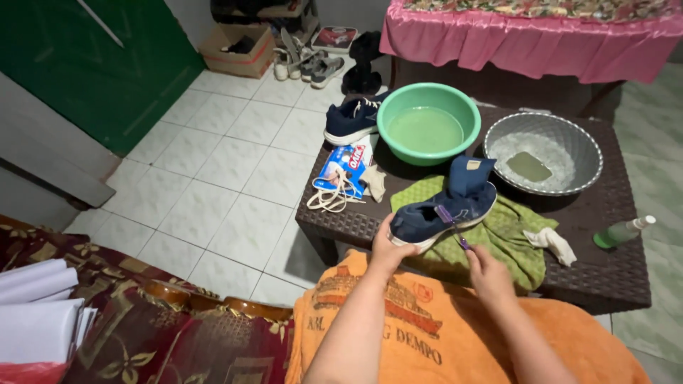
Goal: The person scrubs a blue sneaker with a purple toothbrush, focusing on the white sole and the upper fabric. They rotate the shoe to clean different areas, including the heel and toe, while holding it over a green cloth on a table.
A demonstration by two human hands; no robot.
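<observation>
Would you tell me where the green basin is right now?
In the head view, the green basin sits at the back of the dark wicker table, between the second navy shoe and the metal bowl.

Hands (393,249) on navy shoe (441,210)

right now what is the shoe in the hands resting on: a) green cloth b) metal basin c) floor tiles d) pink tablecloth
a: the shoe, steadied by the left hand while the right hand works a purple brush on it, lies on the green cloth.
</observation>
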